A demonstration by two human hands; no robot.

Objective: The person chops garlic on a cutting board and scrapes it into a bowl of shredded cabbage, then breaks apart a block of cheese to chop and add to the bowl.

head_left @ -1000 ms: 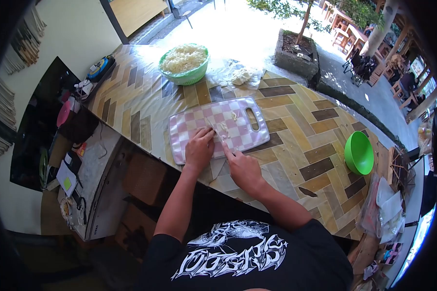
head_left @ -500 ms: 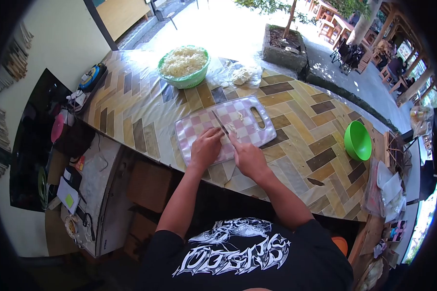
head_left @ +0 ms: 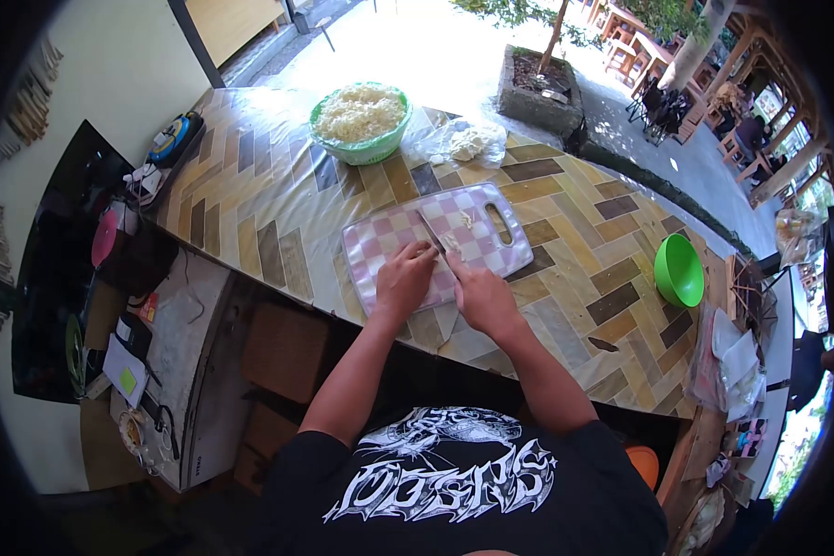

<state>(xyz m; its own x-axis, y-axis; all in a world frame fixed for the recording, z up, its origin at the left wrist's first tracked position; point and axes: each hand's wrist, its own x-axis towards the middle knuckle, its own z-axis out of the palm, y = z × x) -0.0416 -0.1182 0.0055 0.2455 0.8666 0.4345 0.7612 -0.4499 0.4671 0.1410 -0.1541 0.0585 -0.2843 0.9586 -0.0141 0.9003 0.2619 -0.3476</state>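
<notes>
A pink and white checked cutting board [head_left: 380, 243] lies on the tiled counter. My left hand [head_left: 404, 281] rests on the board, fingertips holding down small pale food pieces [head_left: 449, 242]. My right hand [head_left: 481, 295] grips a knife [head_left: 428, 231] whose blade points away from me across the board, right beside the left fingertips. A few cut pale bits [head_left: 466, 220] lie farther up the board near its handle slot.
A green bowl [head_left: 360, 117] heaped with shredded pale food stands at the counter's far side, a clear bag of white chunks [head_left: 463, 142] beside it. An empty green bowl [head_left: 678, 270] sits at the right. Clutter and bags crowd the right end; a lower shelf lies left.
My right hand moved up from the board's near edge to beside the left hand, bringing the knife onto the pale pieces. The camera view shifted slightly.
</notes>
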